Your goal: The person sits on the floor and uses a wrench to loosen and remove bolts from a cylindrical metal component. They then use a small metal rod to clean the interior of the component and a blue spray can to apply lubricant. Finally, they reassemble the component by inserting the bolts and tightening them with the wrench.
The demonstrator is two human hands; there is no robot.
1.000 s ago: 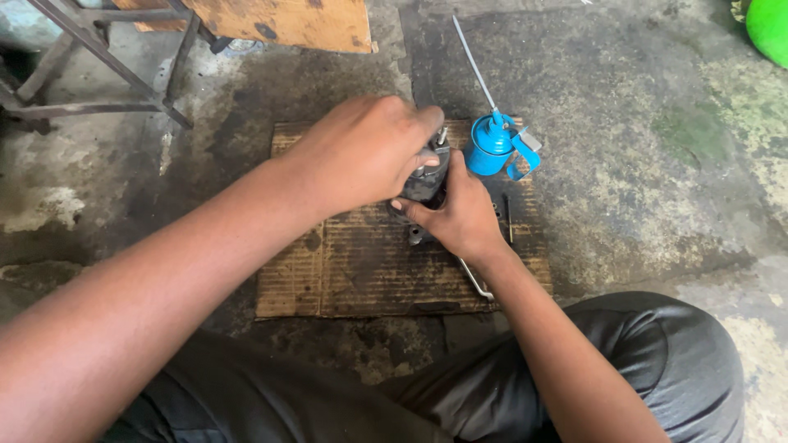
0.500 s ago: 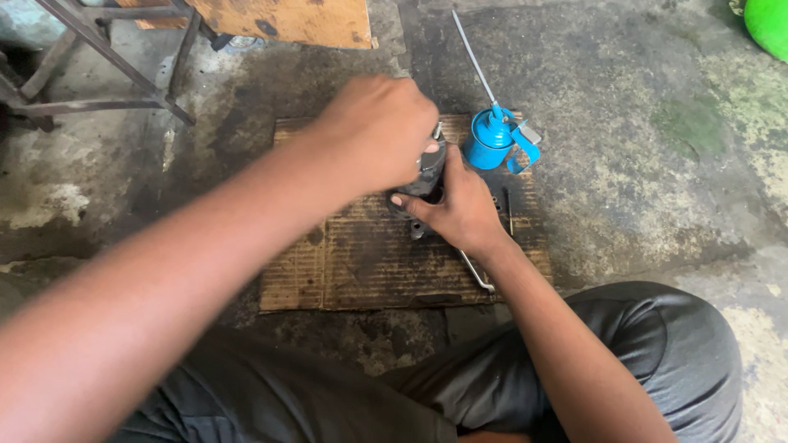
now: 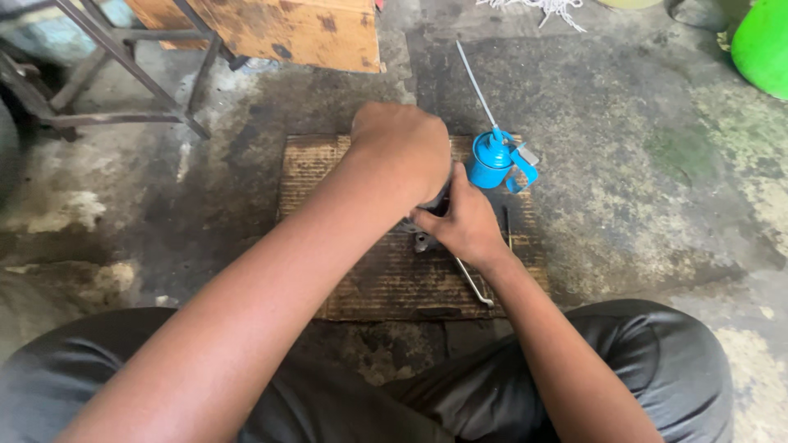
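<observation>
My left hand is closed over the top of a small dark metal part, which it mostly hides. My right hand grips the same part from below and to the right. Both hands work over a greasy piece of corrugated cardboard on the floor. A blue oil can with a long thin spout stands just right of my hands. A thin bent metal rod lies on the cardboard below my right wrist.
A worn wooden box sits at the top centre, and a metal frame stand is at the top left. A green plastic container shows at the top right corner. The stained concrete floor surrounds the cardboard. My dark trousers fill the bottom.
My left hand has shifted slightly over the part and now covers more of it. The right hand keeps its grip in the same place.
</observation>
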